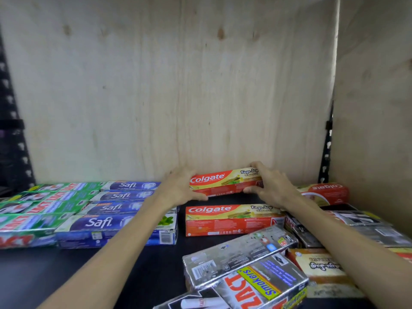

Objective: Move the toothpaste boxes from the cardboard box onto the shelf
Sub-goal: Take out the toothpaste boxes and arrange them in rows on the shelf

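**Seating a Colgate box at the back of the shelf**

The red-and-yellow Colgate box [225, 182] lies lengthwise against the plywood back wall [178, 85], at the rear edge of the dark shelf [66, 270]. The left hand [180, 188] grips its left end, thumb at the front lower edge and fingers over the top; the right hand [270, 186] clasps its right end the same way. Both hands are curled round the box, so it has not been let go. Whether its underside rests fully on the shelf cannot be told.

This looks like the placing step: the box is being squared up behind a second Colgate box [231, 219], which lies parallel to it, nearer the front edge, with a strip of bare shelf between them. The next move probably calls for pressing the held box flush to the back wall and level, then opening both hands and drawing them back without nudging the front box.

Towards the shelf's left side, the blue Safi boxes [116, 208] and the green boxes [40, 206] sit in neat rows. At the right rear corner another Colgate box [323, 192] lies reversed. Along the front right edge, silver Smokers boxes [243, 262] and a tan box [321, 268] lie in a loose, crooked heap, likely awaiting tidying. The cardboard box is not in view.
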`<state>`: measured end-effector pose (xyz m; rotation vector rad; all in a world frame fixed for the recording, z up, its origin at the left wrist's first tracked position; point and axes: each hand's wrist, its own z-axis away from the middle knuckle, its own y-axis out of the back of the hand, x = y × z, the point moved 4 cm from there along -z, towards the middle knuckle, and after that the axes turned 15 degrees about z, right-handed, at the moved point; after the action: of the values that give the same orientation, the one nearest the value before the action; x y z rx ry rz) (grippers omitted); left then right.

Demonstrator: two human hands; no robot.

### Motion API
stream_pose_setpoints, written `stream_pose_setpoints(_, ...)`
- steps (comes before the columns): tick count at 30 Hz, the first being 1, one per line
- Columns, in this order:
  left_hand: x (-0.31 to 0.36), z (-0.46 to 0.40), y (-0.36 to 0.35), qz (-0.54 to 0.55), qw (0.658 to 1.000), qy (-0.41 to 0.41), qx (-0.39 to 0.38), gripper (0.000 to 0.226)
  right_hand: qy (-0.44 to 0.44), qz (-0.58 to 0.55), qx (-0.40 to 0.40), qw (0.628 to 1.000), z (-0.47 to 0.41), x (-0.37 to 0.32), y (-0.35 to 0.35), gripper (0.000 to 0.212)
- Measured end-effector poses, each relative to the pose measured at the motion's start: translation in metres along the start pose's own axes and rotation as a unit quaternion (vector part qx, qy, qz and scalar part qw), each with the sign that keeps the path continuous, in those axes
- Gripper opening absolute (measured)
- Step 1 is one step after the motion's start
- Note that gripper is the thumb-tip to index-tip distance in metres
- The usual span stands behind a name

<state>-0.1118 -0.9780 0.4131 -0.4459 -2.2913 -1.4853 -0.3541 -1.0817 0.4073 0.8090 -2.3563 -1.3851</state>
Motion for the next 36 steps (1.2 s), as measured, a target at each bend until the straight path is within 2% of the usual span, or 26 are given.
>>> stream_pose_setpoints(2, -0.002, -0.002, 0.001, -0.034, 0.999, 0.011, 0.018, 0.064, -0.005, 0.041, -0.013, 0.999, 0.000, 0.001, -0.003, 0.063)
stream_pose_setpoints(6, -0.008, -0.004, -0.001, -0.079, 0.996, 0.035, 0.030, 0.063, -0.023, 0.045, -0.054, 0.997, 0.002, 0.004, -0.004, 0.059)
stream_pose_setpoints(12, -0.010, -0.003, -0.002, -0.116, 0.990, 0.046, 0.066, 0.069, -0.059, 0.055, -0.030, 0.996, 0.003, 0.007, 0.001, 0.050)
stream_pose_setpoints(16, -0.012, -0.002, -0.002, -0.088, 0.991, 0.076, 0.068, 0.077, -0.077, 0.036, -0.025, 0.996, 0.003, 0.007, 0.000, 0.061)
stream_pose_setpoints(18, -0.011, -0.001, -0.001, -0.082, 0.991, 0.086, 0.068, 0.071, -0.081, 0.017, -0.015, 0.996, 0.002, 0.010, -0.002, 0.063)
stream_pose_setpoints(21, -0.011, 0.000, 0.000, -0.081, 0.990, 0.088, 0.072, 0.066, -0.080, 0.011, 0.005, 0.997, 0.002, 0.014, -0.002, 0.059)
stream_pose_setpoints(26, -0.010, 0.000, 0.001, -0.067, 0.992, 0.086, 0.062, 0.057, -0.066, 0.005, -0.018, 0.998, 0.004, 0.012, 0.000, 0.048)
stream_pose_setpoints(29, -0.010, 0.000, 0.006, -0.052, 0.994, 0.084, 0.038, 0.044, -0.065, 0.013, -0.028, 0.997, 0.007, 0.011, 0.003, 0.051)
stream_pose_setpoints(32, 0.005, 0.006, 0.019, 0.020, 1.000, 0.020, -0.001, 0.030, -0.054, 0.034, -0.004, 0.998, 0.007, 0.008, 0.014, 0.059)
stream_pose_setpoints(36, 0.048, 0.035, 0.029, 0.187, 0.966, -0.062, -0.167, 0.027, -0.020, 0.016, 0.018, 1.000, 0.006, 0.003, 0.020, 0.057)
